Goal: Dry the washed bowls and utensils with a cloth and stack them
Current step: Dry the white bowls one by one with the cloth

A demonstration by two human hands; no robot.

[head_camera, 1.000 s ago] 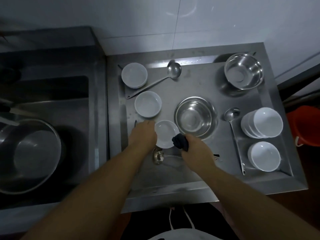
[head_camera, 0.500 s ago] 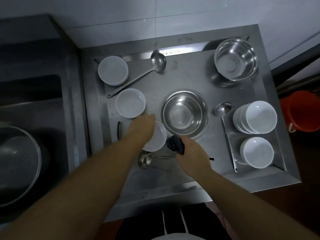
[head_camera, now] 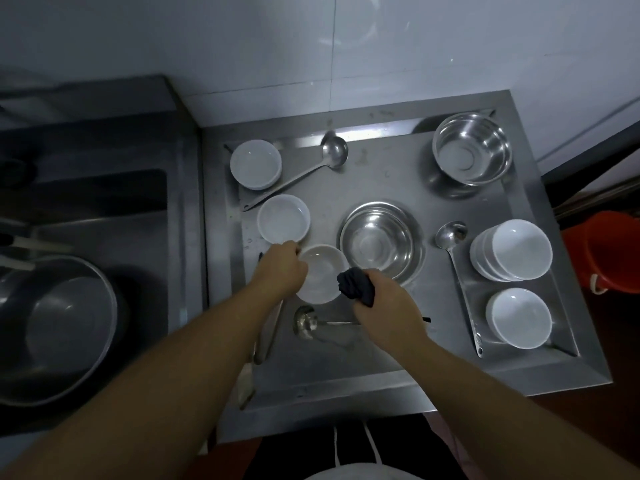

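My left hand [head_camera: 281, 270] grips the left rim of a white bowl [head_camera: 320, 277] above the steel counter [head_camera: 381, 358]. A bunched dark cloth [head_camera: 356, 287] sits in my right hand [head_camera: 384, 301], touching the bowl's right rim. Two more white bowls [head_camera: 255, 163] [head_camera: 283, 219] stand at the back left. A stack of white bowls [head_camera: 512, 250] and a single white bowl [head_camera: 518, 317] are on the right. Two steel bowls [head_camera: 377, 242] [head_camera: 471, 148] stand in the middle and back right. Ladles lie at the back [head_camera: 334, 152], on the right [head_camera: 450, 233] and under my hands [head_camera: 305, 322].
A sink [head_camera: 104, 216] with a large steel basin [head_camera: 52, 327] lies to the left. An orange bucket [head_camera: 613, 251] stands on the floor at the right. A utensil handle [head_camera: 270, 337] lies under my left forearm. The wall is close behind the counter.
Both hands keep the same hold on the bowl and the cloth. The cloth has shifted slightly onto the bowl's right rim. The camera view has moved.
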